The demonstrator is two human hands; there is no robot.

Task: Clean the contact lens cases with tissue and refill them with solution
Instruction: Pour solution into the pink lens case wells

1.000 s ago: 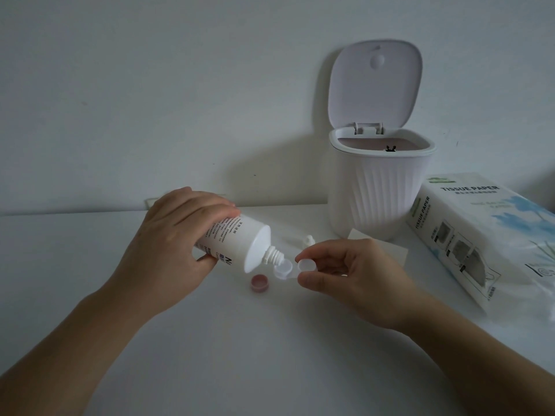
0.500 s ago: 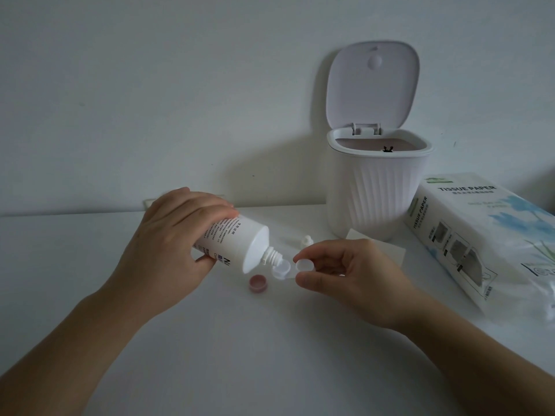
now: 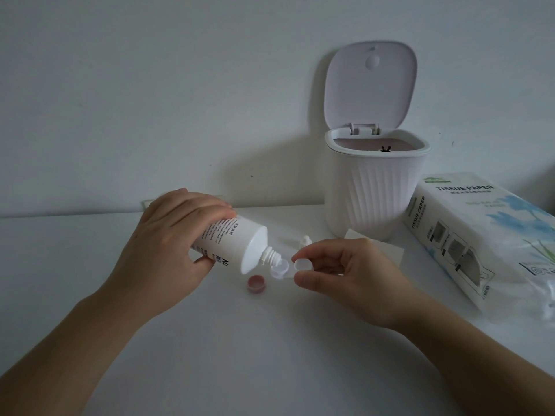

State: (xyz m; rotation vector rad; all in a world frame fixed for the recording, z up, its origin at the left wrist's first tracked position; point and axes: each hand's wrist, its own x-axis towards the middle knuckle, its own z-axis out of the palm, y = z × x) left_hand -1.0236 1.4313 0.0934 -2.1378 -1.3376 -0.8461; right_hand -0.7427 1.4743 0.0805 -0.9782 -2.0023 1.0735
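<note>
My left hand (image 3: pixel 171 244) grips a white solution bottle (image 3: pixel 237 244), tipped down to the right. Its nozzle sits right over the open left well of a clear contact lens case (image 3: pixel 280 270). My right hand (image 3: pixel 345 277) pinches the case's right side, where a white cap (image 3: pixel 303 263) shows between thumb and forefinger. A pink cap (image 3: pixel 256 283) lies open side up on the table just left of the case. The bottle's small white cap (image 3: pixel 305 241) stands behind the case.
A white ribbed bin (image 3: pixel 375 190) with its lid up stands at the back right. A pack of tissue paper (image 3: pixel 480 235) lies to the right. A flat tissue sheet (image 3: pixel 381 250) lies between the bin and my right hand.
Almost nothing differs. Both hands hold the same pose, with the bottle still tipped over the case's open well.
</note>
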